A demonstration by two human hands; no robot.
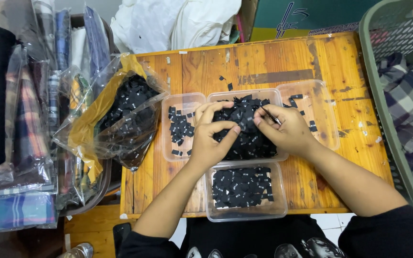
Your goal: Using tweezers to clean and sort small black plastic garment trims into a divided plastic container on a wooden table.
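Head view: left hand [211,136] and right hand [285,130] both pinch small black labels [247,125] heaped in the middle tray [283,155] on the table [273,59]. Light, limp and easily scattered, the labels look best nipped by an edge, one at a time. More fill neighbouring trays and a bag [120,112].

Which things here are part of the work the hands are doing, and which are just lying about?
In use:
left hand
right hand
middle tub of black labels
near tub
left tub
right tub
bag of labels

Lying about:
laundry basket
bagged plaid cloth
white cloth
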